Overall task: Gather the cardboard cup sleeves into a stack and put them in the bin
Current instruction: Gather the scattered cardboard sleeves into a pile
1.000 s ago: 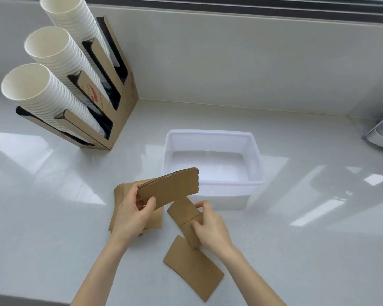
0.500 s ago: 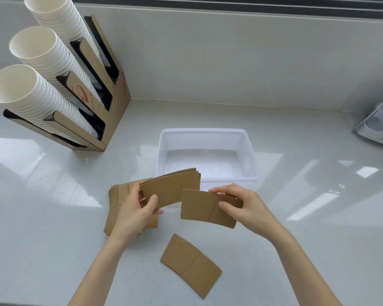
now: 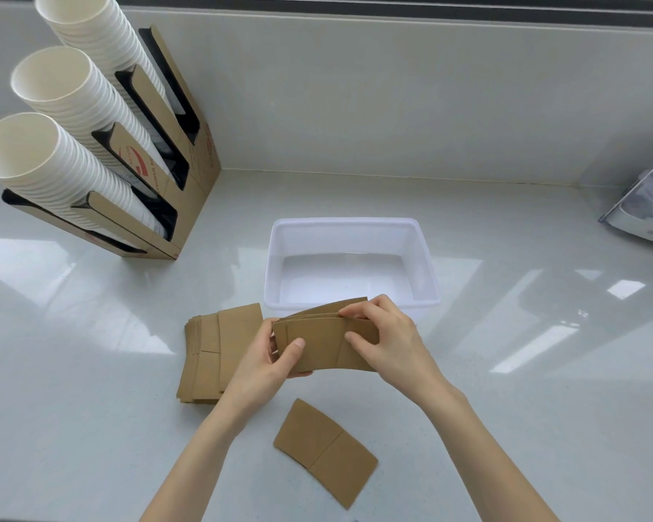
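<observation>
Both hands hold a small stack of brown cardboard cup sleeves [image 3: 319,346] just in front of the white plastic bin [image 3: 426,273]. My left hand [image 3: 268,365] grips the stack's left end, thumb on its front. At the right end my right hand [image 3: 387,342] pinches the stack with its fingers over the top edge. A pile of flat sleeves [image 3: 219,356] lies on the counter to the left, partly hidden by my left hand. One single sleeve [image 3: 325,452] lies flat nearer to me. The bin holds nothing.
A cardboard dispenser [image 3: 200,160] with three slanted rows of white paper cups [image 3: 50,156] stands at the back left. A clear plastic object [image 3: 645,209] sits at the right edge. The white glossy counter meets a low wall behind the bin.
My right hand lifted a sleeve off the counter and brought it left onto the sleeves in my left hand. Both hands now hold one stack.
</observation>
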A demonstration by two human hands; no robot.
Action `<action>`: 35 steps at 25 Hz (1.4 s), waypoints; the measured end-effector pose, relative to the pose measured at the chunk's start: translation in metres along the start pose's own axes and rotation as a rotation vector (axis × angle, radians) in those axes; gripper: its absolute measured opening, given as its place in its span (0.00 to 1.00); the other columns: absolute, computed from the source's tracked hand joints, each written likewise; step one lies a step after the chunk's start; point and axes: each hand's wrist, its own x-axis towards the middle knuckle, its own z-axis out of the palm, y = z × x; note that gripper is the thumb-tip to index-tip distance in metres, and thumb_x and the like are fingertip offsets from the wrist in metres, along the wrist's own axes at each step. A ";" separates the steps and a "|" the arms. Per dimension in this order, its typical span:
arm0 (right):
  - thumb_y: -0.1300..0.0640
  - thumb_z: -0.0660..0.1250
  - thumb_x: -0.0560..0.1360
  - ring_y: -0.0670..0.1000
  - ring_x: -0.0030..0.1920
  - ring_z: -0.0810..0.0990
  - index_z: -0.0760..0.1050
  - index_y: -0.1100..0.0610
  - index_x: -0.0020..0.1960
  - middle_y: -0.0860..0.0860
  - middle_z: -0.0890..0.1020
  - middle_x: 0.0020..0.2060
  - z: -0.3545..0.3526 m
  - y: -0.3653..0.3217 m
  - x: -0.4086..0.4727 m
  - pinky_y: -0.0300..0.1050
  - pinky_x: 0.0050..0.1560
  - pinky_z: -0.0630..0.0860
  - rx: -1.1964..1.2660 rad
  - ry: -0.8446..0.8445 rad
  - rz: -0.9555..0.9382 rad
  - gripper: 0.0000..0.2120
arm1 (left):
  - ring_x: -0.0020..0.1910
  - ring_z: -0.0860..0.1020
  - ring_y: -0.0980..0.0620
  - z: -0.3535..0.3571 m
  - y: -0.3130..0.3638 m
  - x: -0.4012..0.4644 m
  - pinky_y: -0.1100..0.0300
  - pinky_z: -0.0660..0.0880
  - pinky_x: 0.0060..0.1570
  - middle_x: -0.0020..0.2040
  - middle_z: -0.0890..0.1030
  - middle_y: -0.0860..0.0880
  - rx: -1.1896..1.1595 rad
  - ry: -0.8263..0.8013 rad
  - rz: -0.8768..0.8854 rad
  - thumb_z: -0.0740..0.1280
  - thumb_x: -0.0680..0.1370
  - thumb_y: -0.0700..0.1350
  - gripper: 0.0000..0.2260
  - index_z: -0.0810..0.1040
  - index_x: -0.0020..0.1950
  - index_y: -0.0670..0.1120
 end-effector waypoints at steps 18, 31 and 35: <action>0.38 0.66 0.65 0.53 0.66 0.59 0.52 0.55 0.71 0.52 0.61 0.63 0.055 0.018 -0.069 0.45 0.67 0.59 -0.386 -0.342 0.155 0.42 | 0.46 0.79 0.59 -0.016 -0.004 -0.002 0.67 0.80 0.39 0.47 0.78 0.54 0.007 0.161 0.062 0.62 0.76 0.40 0.07 0.70 0.47 0.53; 0.49 0.65 0.67 0.55 0.60 0.63 0.62 0.58 0.62 0.54 0.65 0.59 0.068 0.024 -0.070 0.45 0.60 0.61 -0.514 -0.330 0.053 0.27 | 0.47 0.79 0.57 -0.018 -0.007 -0.004 0.64 0.81 0.41 0.49 0.78 0.53 0.018 0.161 0.062 0.62 0.76 0.41 0.08 0.69 0.47 0.55; 0.49 0.65 0.69 0.53 0.60 0.64 0.60 0.57 0.66 0.52 0.63 0.58 0.053 0.024 -0.067 0.42 0.63 0.62 -0.349 -0.368 0.054 0.29 | 0.46 0.79 0.59 -0.018 -0.007 -0.004 0.60 0.80 0.44 0.49 0.78 0.53 0.015 0.166 0.049 0.61 0.76 0.40 0.09 0.70 0.47 0.56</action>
